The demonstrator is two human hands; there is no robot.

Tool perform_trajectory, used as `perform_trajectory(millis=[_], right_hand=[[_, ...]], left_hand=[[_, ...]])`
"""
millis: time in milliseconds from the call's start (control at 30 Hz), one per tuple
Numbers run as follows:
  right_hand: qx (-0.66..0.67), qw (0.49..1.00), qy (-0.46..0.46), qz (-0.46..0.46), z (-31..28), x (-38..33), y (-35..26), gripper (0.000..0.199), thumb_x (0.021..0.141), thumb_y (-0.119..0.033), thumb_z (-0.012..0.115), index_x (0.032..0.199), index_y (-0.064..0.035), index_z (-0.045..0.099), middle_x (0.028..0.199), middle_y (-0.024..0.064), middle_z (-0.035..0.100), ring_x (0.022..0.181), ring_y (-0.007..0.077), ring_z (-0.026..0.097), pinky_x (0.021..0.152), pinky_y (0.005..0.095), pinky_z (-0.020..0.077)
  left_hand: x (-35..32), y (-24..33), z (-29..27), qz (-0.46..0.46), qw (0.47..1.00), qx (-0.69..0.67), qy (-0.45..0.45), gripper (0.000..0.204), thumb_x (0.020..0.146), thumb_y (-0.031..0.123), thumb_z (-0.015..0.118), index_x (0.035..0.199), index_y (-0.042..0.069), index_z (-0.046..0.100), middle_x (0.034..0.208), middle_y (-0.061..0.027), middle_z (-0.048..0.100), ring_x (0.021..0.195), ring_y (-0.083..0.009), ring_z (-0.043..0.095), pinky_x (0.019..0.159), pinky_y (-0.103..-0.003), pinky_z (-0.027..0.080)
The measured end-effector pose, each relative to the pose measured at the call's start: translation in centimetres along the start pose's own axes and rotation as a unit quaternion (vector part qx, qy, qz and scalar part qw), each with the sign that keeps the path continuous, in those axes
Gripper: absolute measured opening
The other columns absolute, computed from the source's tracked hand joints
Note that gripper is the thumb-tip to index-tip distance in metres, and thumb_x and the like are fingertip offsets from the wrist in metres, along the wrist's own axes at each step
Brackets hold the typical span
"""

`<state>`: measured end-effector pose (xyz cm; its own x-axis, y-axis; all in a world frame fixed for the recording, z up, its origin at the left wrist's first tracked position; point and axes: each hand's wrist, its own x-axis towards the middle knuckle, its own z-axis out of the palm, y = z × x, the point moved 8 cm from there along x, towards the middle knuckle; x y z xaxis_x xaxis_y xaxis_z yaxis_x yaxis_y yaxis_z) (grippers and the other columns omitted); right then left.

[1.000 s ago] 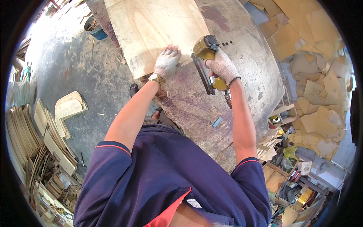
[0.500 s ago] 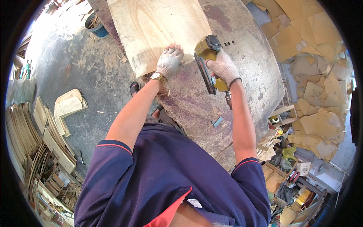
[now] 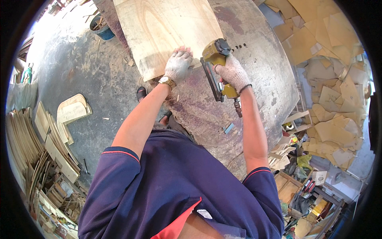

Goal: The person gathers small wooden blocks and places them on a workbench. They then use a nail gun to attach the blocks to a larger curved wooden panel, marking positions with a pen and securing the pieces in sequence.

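A pale plywood board (image 3: 163,30) lies on the worn worktable (image 3: 262,55), its near edge toward me. My left hand (image 3: 178,65), in a white glove with bare fingertips, rests flat on the board's near edge with fingers stretched forward. To the right, my gloved right hand (image 3: 234,73) is wrapped round the handle of a yellow and black nail gun (image 3: 216,53). The gun's dark magazine (image 3: 211,79) points toward me, beside the board's near right corner. An air hose fitting (image 3: 237,107) comes off the handle's end. The gun's nose is hard to make out.
A strip of blue-grey nails or staples (image 3: 229,128) lies on the table near me. Curved wood pieces (image 3: 73,111) and stacked strips (image 3: 24,135) stand at the left. A bucket of scraps (image 3: 101,30) is at far left. Cardboard-coloured sheets (image 3: 334,99) pile up right of the table.
My right hand and the nail gun have shifted slightly left. My left hand and the plywood board have stayed in place.
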<state>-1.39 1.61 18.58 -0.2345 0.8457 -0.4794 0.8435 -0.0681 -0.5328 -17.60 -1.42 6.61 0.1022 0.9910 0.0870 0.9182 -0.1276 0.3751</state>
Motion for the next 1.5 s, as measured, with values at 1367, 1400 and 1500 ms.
perform_trajectory(millis=[1367,1400,1500], right_hand=[[-0.018,1.000,-0.009,0.013,1.5,-0.2,-1.2,0.051,0.087,-0.016,0.066,0.133,0.0016,0.052,0.089,0.0175,0.074,0.067,0.0230,0.073,0.069,0.0393,0.0592],[-0.016,1.000,-0.010,0.009,1.5,-0.3,-1.2,0.051,0.087,-0.016,0.066,0.133,0.0015,0.052,0.090,0.0177,0.074,0.067,0.0234,0.073,0.069,0.0393,0.0591],[-0.017,1.000,-0.003,-0.006,1.5,-0.3,-1.4,0.052,0.086,-0.017,0.066,0.133,0.0026,0.052,0.093,0.0193,0.074,0.066,0.0254,0.072,0.069,0.0400,0.0592]], left_hand=[[-0.3,-0.7,0.7,0.026,1.000,-0.013,0.005,0.056,0.092,0.018,0.064,0.146,0.006,0.057,0.160,-0.0129,0.047,0.153,-0.0306,0.036,0.129,-0.044,0.024],[-0.4,-0.7,0.7,0.029,0.999,-0.014,0.015,0.056,0.090,0.017,0.064,0.145,0.005,0.058,0.157,-0.0132,0.050,0.152,-0.0308,0.038,0.128,-0.045,0.024],[-0.6,-0.7,0.7,0.037,0.998,-0.025,0.045,0.056,0.088,0.013,0.065,0.143,0.004,0.059,0.152,-0.0139,0.055,0.150,-0.0314,0.041,0.128,-0.046,0.026]])
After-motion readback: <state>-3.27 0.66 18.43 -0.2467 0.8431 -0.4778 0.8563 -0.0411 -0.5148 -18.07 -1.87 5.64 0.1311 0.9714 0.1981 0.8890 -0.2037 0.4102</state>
